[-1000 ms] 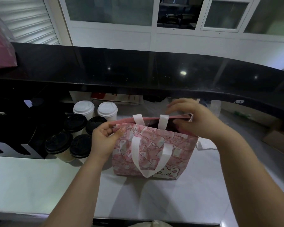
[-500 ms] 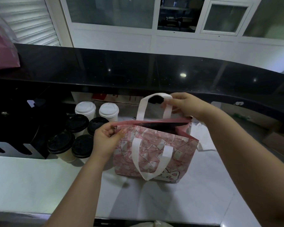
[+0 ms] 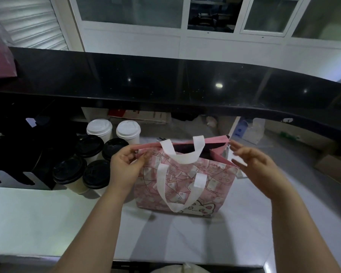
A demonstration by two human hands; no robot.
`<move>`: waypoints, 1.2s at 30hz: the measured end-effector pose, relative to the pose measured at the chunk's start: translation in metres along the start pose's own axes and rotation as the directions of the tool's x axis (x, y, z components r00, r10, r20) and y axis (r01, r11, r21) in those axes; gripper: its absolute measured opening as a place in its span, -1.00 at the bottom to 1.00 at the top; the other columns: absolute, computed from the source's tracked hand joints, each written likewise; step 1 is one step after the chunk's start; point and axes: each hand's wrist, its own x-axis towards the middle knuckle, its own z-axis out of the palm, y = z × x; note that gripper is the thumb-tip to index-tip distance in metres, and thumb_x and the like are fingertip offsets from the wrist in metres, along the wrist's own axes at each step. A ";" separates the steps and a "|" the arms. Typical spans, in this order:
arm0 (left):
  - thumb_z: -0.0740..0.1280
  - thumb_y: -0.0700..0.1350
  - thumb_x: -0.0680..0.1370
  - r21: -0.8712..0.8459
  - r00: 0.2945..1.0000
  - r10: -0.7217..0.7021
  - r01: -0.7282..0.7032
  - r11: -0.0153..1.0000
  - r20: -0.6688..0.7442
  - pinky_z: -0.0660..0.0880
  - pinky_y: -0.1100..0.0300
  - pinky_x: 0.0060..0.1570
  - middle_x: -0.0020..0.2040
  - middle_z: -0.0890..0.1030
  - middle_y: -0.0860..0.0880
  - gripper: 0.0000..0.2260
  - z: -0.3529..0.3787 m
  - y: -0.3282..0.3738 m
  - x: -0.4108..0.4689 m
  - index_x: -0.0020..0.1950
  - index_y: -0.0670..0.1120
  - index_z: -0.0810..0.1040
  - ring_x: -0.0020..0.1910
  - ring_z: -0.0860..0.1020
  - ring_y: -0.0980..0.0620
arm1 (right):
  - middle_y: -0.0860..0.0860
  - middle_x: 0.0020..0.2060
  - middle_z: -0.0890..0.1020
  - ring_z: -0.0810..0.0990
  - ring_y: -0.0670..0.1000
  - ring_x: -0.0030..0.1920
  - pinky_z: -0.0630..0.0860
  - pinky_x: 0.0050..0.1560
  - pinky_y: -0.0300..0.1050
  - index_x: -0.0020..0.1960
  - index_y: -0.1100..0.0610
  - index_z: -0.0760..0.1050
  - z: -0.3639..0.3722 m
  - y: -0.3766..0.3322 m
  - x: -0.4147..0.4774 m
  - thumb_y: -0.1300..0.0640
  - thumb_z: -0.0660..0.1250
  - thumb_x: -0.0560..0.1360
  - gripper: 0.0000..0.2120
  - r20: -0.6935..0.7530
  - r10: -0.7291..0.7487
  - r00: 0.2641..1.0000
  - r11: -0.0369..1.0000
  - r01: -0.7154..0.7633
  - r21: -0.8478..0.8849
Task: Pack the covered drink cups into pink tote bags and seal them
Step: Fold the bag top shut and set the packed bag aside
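1. Shifted right hand [image 3: 250, 162] since half a second ago: off the far handle [image 3: 182, 153], down to the right end of the bag mouth. Far handle no longer held up, now draped forward over the opening. No change at left hand [image 3: 126, 164].
2. Left hand pinching top left corner of the pink tote bag [image 3: 185, 182], thumb against curled fingers. Likely anchoring that end to keep the rim taut for closing.
3. Right hand gripping nothing, fingers nearly straight and spread. Fingertips just beside the folded-in side panel [image 3: 218, 157]; contact unclear. Probably lining up to tuck the panel or find a closure. Small white bit near the fingertips, too blurred to call.
4. Bag upright on the white counter [image 3: 47, 223], between both hands, near handle [image 3: 175, 194] hanging down the front face. Mouth part open, dark inside. Cannot tell whether any cups are in it.
5. Left of left hand, outside the bag: four black-lidded cups [image 3: 96, 174] in a cluster, two white-lidded cups [image 3: 99, 128] just beyond. All lidded, upright, packed close. Presumably parked in reach as the queue for more bags.
6. Judged as sealing step under way, not done: mouth not yet shut, six cups not yet bagged.
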 end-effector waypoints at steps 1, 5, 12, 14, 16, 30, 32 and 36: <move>0.46 -0.32 0.46 0.010 1.000 0.007 -0.007 1.000 0.001 0.58 0.29 -0.16 -0.13 0.73 -0.03 -0.74 0.000 0.000 0.000 -0.07 0.06 0.68 -0.09 0.69 0.03 | -0.15 0.42 0.40 0.35 -0.08 0.44 0.21 0.43 0.24 0.08 0.09 0.60 0.000 0.005 -0.004 0.21 0.35 0.46 -0.80 0.061 0.048 0.997 0.999 -0.047 -0.019; 0.44 -0.36 0.47 0.020 1.000 0.017 -0.017 1.000 0.009 0.58 0.30 -0.15 -0.13 0.73 -0.02 -0.69 0.000 -0.003 0.002 -0.08 0.08 0.69 -0.10 0.69 0.04 | -0.35 0.49 0.17 0.18 -0.10 0.51 0.13 0.48 0.23 0.33 -0.04 0.52 0.005 0.010 -0.007 -0.05 0.55 0.25 -0.35 0.217 0.125 0.968 0.990 -0.107 -0.093; 0.48 -0.11 0.38 -0.010 0.999 -0.019 0.020 1.000 0.037 0.60 0.23 -0.16 -0.09 0.72 -0.03 -0.79 -0.005 -0.003 0.004 -0.04 0.14 0.69 -0.07 0.69 0.00 | -0.31 0.39 0.39 0.48 -0.16 0.31 0.57 0.10 -0.12 0.07 0.07 0.68 0.033 0.016 0.008 -0.01 0.46 0.38 -0.71 -0.109 0.031 0.994 0.999 -0.026 0.045; 0.47 -0.10 0.38 -0.004 0.999 -0.023 0.023 1.000 0.048 0.61 0.20 -0.15 -0.09 0.73 -0.03 -0.79 -0.006 -0.003 0.005 -0.03 0.14 0.69 -0.06 0.69 0.00 | -0.24 0.29 0.52 0.58 -0.08 0.20 0.61 -0.04 -0.16 0.01 0.05 0.70 0.041 0.019 0.012 -0.03 0.48 0.36 -0.74 -0.224 0.027 0.974 0.996 -0.008 0.086; 0.47 -0.12 0.38 -0.009 0.998 -0.028 0.028 1.000 0.056 0.61 0.20 -0.16 -0.10 0.73 -0.02 -0.78 -0.006 -0.003 0.006 -0.03 0.14 0.69 -0.07 0.69 0.01 | -0.11 0.18 0.61 0.62 0.00 0.12 0.61 -0.05 -0.14 -0.05 0.05 0.71 0.049 0.022 0.016 0.07 0.47 0.37 -0.84 -0.305 -0.019 0.952 0.990 0.060 0.127; 0.45 -0.24 0.42 0.021 0.993 -0.035 0.033 0.999 0.114 0.60 0.23 -0.19 -0.11 0.73 -0.02 -0.73 -0.008 0.005 0.003 -0.06 0.14 0.70 -0.08 0.69 0.04 | -0.04 -0.13 0.71 0.69 -0.04 -0.07 0.61 -0.15 -0.21 0.05 -0.16 0.61 0.063 0.015 0.024 0.38 0.44 0.41 -0.55 -0.443 -0.117 0.889 0.990 0.137 0.013; 0.44 -0.34 0.45 0.049 0.994 -0.035 0.030 0.998 0.103 0.62 0.18 -0.18 -0.11 0.73 -0.03 -0.66 -0.010 0.004 0.005 -0.06 0.14 0.69 -0.07 0.69 0.01 | -0.09 -0.17 0.70 0.68 -0.07 -0.11 0.61 -0.19 -0.24 -0.01 -0.21 0.61 0.063 0.014 0.025 0.41 0.40 0.44 -0.52 -0.448 -0.164 0.879 0.986 0.131 -0.103; 0.46 -0.40 0.42 0.085 0.996 -0.006 -0.002 0.996 0.092 0.64 0.11 -0.11 -0.13 0.71 -0.04 -0.64 -0.015 0.007 0.012 -0.14 0.09 0.68 -0.07 0.69 -0.04 | -0.17 -0.19 0.63 0.62 -0.12 -0.13 0.57 -0.17 -0.31 -0.05 -0.22 0.50 0.062 0.015 0.025 0.39 0.37 0.47 -0.53 -0.459 -0.263 0.849 0.949 0.141 -0.283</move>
